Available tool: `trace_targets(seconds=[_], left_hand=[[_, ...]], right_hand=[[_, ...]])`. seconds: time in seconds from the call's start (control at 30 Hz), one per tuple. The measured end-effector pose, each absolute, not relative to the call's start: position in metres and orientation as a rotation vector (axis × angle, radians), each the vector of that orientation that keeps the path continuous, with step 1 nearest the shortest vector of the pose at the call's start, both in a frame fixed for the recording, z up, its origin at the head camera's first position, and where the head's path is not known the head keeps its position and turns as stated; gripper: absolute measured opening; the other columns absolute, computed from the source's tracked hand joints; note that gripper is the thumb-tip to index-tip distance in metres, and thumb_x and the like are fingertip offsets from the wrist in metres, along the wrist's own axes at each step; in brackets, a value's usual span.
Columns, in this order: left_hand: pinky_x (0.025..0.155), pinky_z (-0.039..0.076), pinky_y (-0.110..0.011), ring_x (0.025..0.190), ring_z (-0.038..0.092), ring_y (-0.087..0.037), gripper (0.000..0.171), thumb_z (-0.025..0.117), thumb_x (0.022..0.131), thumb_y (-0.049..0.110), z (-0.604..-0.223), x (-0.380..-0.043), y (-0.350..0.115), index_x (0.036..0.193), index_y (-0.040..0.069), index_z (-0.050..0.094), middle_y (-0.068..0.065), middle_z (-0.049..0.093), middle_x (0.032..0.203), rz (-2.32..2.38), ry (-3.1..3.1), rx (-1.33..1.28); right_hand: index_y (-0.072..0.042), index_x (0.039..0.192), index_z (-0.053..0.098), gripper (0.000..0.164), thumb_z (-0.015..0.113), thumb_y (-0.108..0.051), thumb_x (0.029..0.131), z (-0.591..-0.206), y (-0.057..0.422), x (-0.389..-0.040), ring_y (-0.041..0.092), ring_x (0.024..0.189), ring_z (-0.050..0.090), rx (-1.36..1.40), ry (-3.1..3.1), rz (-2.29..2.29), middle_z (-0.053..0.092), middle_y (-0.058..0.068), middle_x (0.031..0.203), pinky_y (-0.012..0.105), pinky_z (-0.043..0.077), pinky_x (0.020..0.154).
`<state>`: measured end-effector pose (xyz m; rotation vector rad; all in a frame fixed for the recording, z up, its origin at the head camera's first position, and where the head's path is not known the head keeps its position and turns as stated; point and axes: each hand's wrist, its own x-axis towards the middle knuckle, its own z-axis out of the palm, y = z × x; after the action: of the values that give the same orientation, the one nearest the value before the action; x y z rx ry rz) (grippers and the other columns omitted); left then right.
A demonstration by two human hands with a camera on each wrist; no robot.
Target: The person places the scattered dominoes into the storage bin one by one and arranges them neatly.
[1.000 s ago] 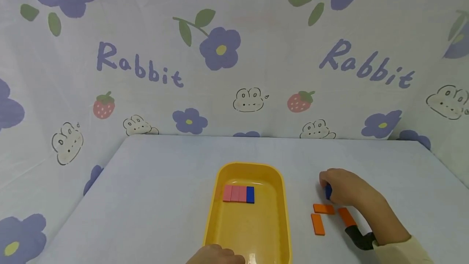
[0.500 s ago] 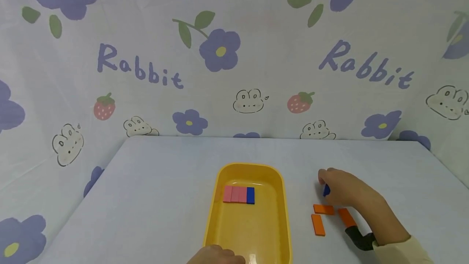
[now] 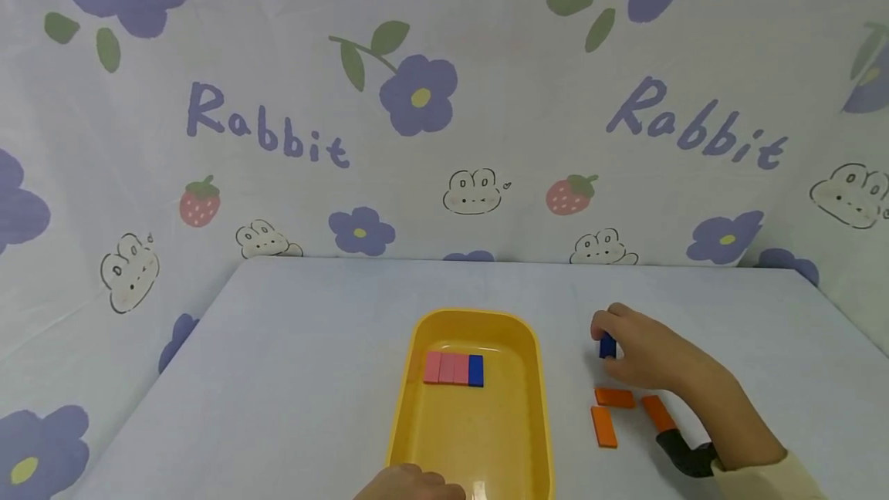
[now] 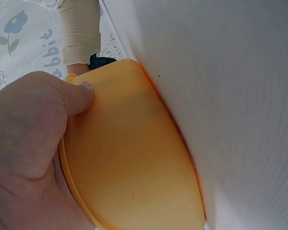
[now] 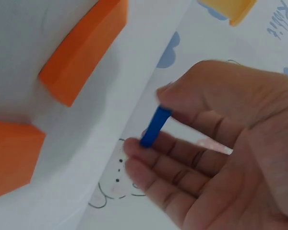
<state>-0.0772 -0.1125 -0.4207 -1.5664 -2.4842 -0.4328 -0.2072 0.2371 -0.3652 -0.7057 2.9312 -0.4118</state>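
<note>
My right hand (image 3: 646, 346) pinches a small blue rectangular block (image 3: 607, 346) between thumb and fingertips, over the table right of the yellow tray (image 3: 538, 376). The right wrist view shows the blue block (image 5: 155, 127) spanning from thumb to fingers. At the tray's near end my left hand (image 3: 411, 483) grips the rim; in the left wrist view its thumb lies along the outside wall of the tray (image 4: 134, 143). Inside the tray, three pink blocks (image 3: 447, 368) and one blue block (image 3: 475, 370) stand side by side in a row near the far left.
Two orange blocks (image 3: 614, 398) (image 3: 604, 427) lie on the white table (image 3: 299, 376) in front of my right hand. Another orange block (image 3: 657, 413) touches the dark band (image 3: 684, 455) at my right wrist in the head view. A printed cloth (image 3: 514, 99) hangs behind the table.
My right hand has lifted slightly and shifted left and away, carrying the blue block, which shows more between the fingers. The left hand and the tray have stayed in place.
</note>
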Motion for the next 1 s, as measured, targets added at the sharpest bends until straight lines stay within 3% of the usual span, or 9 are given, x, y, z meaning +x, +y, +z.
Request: trace_targets(seconds=[0.3, 0.7, 1.0], left_hand=[[0.057, 0.024, -0.004, 0.059, 0.037, 0.01, 0.008, 0.072, 0.087, 0.028, -0.42, -0.076, -0.111, 0.089, 0.021, 0.067, 0.016, 0.056, 0.071, -0.416, -2.527, -1.564], [0.058, 0.024, -0.005, 0.06, 0.038, 0.01, 0.01, 0.072, 0.088, 0.03, -0.418, -0.076, -0.11, 0.09, 0.022, 0.067, 0.017, 0.054, 0.072, -0.358, -2.552, -1.566], [0.054, 0.023, -0.005, 0.056, 0.034, 0.009, 0.012, 0.076, 0.082, 0.026, -0.419, -0.077, -0.111, 0.084, 0.022, 0.066, 0.016, 0.052, 0.067, -0.369, -2.428, -1.551]], right_hand=[[-0.01, 0.106, 0.064, 0.025, 0.075, -0.009, 0.084, -0.354, 0.225, -0.198, 0.02, 0.093, 0.058, -0.898, 2.859, -0.642, 0.059, -0.001, 0.106, 0.042, 0.054, 0.087], [-0.021, 0.103, 0.066, 0.023, 0.078, -0.015, 0.086, -0.35, 0.209, -0.189, 0.014, 0.095, 0.06, -1.029, 2.907, -0.684, 0.06, -0.008, 0.107, 0.034, 0.055, 0.085], [-0.023, 0.101, 0.065, 0.021, 0.078, -0.017, 0.086, -0.346, 0.198, -0.183, 0.016, 0.1, 0.059, -1.095, 2.954, -0.676, 0.062, -0.007, 0.111, 0.039, 0.055, 0.087]])
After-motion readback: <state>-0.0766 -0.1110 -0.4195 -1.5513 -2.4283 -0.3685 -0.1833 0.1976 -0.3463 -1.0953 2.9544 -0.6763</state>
